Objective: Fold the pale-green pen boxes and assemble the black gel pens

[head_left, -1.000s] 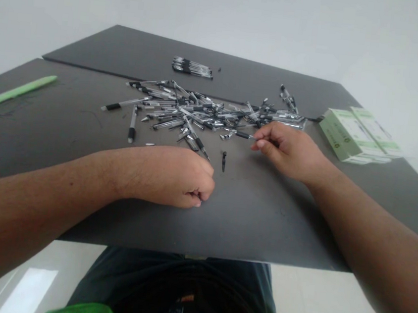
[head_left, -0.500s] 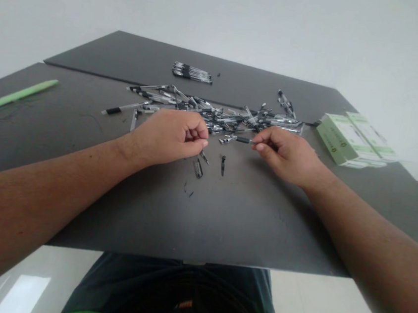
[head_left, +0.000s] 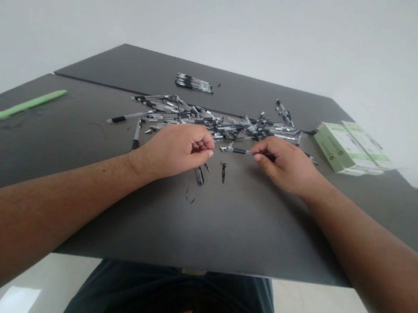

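My right hand (head_left: 286, 167) pinches a clear pen (head_left: 238, 151) with a black grip, held level with its tip end pointing left. Across from that tip is my left hand (head_left: 181, 151), thumb and forefinger pressed together; whatever they hold, if anything, is too small to make out. Partly under the left hand lie a pen cap (head_left: 200, 176) and a pen tip (head_left: 207, 167). Between the hands a small black piece (head_left: 223, 172) rests on the table. Behind both hands spreads a loose pile of clear pens (head_left: 205, 117) with black grips.
A neat row of pens (head_left: 194, 83) lies farther back on the dark table (head_left: 231, 233). At the right are green and white boxes (head_left: 347, 148). A large light-green pen-shaped object (head_left: 29, 105) lies at the left. A seam crosses the table behind the pile.
My left hand has shifted slightly right, closer to the tip end of the pen. The right hand still grips that pen. The whole view has shifted a little.
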{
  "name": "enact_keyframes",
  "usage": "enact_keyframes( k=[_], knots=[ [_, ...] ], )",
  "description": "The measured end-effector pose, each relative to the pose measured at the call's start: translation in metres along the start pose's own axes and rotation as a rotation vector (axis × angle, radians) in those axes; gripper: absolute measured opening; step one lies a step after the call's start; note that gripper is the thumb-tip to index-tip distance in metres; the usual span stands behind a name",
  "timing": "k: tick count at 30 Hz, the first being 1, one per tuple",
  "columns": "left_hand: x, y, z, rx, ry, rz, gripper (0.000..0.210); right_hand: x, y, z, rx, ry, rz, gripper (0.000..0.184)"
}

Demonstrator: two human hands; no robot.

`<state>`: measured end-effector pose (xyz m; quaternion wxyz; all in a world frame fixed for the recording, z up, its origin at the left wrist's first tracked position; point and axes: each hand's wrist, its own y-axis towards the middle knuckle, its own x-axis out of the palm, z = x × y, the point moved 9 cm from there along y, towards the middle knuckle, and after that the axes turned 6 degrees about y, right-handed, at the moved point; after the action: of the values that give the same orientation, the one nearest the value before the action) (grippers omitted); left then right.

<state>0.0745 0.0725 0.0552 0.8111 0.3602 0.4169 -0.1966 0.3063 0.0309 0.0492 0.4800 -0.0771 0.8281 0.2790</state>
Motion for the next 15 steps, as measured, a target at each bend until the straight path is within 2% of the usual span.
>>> enact_keyframes(
  k=[8, 15],
  knots=[
    [-0.002, -0.001, 0.001, 0.019, 0.022, 0.041, 0.016, 0.002, 0.0, -0.004, -0.008, 0.019, -0.015, 0.017],
    [0.001, -0.002, 0.004, 0.035, 0.011, 0.023, 0.015, 0.003, 0.001, -0.011, -0.033, 0.014, -0.026, 0.018]
  ],
)
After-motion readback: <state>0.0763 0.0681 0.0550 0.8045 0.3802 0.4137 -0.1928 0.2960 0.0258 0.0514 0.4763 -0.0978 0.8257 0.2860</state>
